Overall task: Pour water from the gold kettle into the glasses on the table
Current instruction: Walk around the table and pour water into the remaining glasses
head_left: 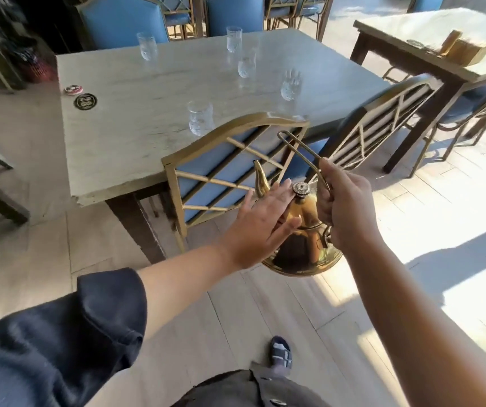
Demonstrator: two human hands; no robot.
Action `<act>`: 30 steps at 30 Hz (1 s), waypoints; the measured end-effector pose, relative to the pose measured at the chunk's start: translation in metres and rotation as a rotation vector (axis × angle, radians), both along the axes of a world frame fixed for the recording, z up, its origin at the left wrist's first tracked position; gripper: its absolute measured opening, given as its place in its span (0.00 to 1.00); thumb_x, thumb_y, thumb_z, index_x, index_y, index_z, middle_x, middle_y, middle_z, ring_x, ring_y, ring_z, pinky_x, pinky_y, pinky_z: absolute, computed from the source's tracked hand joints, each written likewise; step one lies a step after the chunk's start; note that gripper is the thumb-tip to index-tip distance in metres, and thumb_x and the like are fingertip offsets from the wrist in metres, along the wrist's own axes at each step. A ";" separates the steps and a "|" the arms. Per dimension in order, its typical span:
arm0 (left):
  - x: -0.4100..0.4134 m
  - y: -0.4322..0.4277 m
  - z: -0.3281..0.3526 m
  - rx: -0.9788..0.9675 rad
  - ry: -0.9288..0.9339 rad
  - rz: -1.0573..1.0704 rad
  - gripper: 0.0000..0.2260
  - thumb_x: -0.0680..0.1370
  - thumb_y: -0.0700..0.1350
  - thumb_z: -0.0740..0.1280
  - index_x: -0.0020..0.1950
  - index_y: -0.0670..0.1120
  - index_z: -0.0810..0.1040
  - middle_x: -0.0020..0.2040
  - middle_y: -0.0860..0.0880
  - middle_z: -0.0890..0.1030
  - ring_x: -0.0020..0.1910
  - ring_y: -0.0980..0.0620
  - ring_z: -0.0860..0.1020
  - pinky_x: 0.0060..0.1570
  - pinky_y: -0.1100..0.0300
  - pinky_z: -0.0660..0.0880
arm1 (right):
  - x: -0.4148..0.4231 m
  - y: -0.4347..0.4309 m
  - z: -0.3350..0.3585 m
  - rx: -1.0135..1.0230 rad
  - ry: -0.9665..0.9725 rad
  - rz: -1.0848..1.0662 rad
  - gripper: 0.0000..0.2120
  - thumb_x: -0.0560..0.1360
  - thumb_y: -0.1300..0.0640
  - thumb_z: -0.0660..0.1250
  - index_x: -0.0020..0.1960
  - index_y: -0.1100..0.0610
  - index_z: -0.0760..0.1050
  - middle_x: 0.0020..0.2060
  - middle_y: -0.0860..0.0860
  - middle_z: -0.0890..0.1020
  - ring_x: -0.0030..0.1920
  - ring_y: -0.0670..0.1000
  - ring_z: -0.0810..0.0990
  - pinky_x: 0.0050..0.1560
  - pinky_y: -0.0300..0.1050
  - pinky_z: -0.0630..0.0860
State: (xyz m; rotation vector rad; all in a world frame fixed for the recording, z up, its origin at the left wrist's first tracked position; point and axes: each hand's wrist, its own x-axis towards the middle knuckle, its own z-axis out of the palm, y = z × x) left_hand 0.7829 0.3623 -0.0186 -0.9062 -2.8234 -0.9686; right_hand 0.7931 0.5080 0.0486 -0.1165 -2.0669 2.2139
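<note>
Gold kettle (303, 248) held in the air over the wooden floor (265, 304), just short of the table (147, 118), behind a blue chair with a gold lattice back (221, 168). Polished, mirror-bright brass body, round and wide at the base, narrowing to a lid topped by a small ornate rosette knob (300, 189). Curved beak-like spout (261, 180) pointing toward the table. Long thin looped handle (300, 148) rising above the lid.

Right hand (344, 207) with its grip clamped on the handle, fingers wrapped round the lower part. Left hand (265, 224) with its grip apart, fingers flat and extended, resting against the kettle's side near the lid.

Five clear cut-pattern glasses on the pale stone table: nearest glass (200, 118) by the chair top, another (291, 85) to the right, one (246, 64) mid-table, two far ones (234, 39) and (147, 46). Dark round coaster (85, 101) near the table's left edge.
</note>
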 end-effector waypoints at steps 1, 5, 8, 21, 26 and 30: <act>0.012 -0.016 -0.001 -0.008 -0.007 0.008 0.28 0.80 0.58 0.47 0.77 0.48 0.50 0.78 0.52 0.52 0.76 0.58 0.46 0.72 0.49 0.37 | 0.010 -0.016 -0.002 -0.003 -0.004 0.012 0.22 0.80 0.52 0.60 0.28 0.54 0.66 0.18 0.45 0.65 0.19 0.45 0.60 0.21 0.36 0.59; 0.051 -0.081 -0.010 -0.029 -0.002 0.059 0.30 0.78 0.61 0.45 0.77 0.48 0.50 0.78 0.52 0.51 0.76 0.59 0.45 0.73 0.49 0.37 | 0.038 -0.077 -0.012 -0.049 -0.039 0.076 0.22 0.80 0.53 0.60 0.28 0.55 0.66 0.18 0.45 0.65 0.19 0.45 0.60 0.21 0.36 0.58; 0.072 -0.128 -0.017 -0.026 0.023 0.124 0.29 0.78 0.60 0.45 0.77 0.48 0.52 0.78 0.52 0.54 0.76 0.59 0.47 0.72 0.51 0.37 | 0.048 -0.122 -0.019 -0.077 -0.061 0.147 0.21 0.80 0.53 0.60 0.28 0.55 0.65 0.18 0.45 0.64 0.18 0.44 0.59 0.20 0.36 0.57; 0.035 -0.288 -0.027 0.039 0.032 0.436 0.26 0.80 0.56 0.49 0.77 0.49 0.50 0.78 0.53 0.53 0.76 0.57 0.47 0.70 0.57 0.32 | -0.022 -0.295 -0.028 -0.118 -0.096 0.377 0.20 0.78 0.51 0.61 0.29 0.55 0.65 0.19 0.45 0.63 0.20 0.45 0.58 0.21 0.36 0.59; -0.024 -0.344 -0.023 0.016 0.085 0.456 0.26 0.81 0.56 0.49 0.77 0.51 0.51 0.78 0.54 0.52 0.76 0.59 0.45 0.71 0.55 0.33 | -0.082 -0.351 -0.025 -0.118 -0.063 0.404 0.21 0.79 0.52 0.60 0.28 0.54 0.64 0.18 0.44 0.63 0.20 0.45 0.59 0.22 0.37 0.59; -0.071 -0.385 -0.016 0.032 0.087 0.466 0.25 0.80 0.57 0.49 0.77 0.51 0.51 0.78 0.55 0.52 0.75 0.61 0.44 0.71 0.57 0.33 | -0.128 -0.390 -0.021 -0.145 -0.047 0.404 0.21 0.77 0.50 0.61 0.27 0.53 0.65 0.19 0.44 0.64 0.20 0.45 0.60 0.22 0.36 0.60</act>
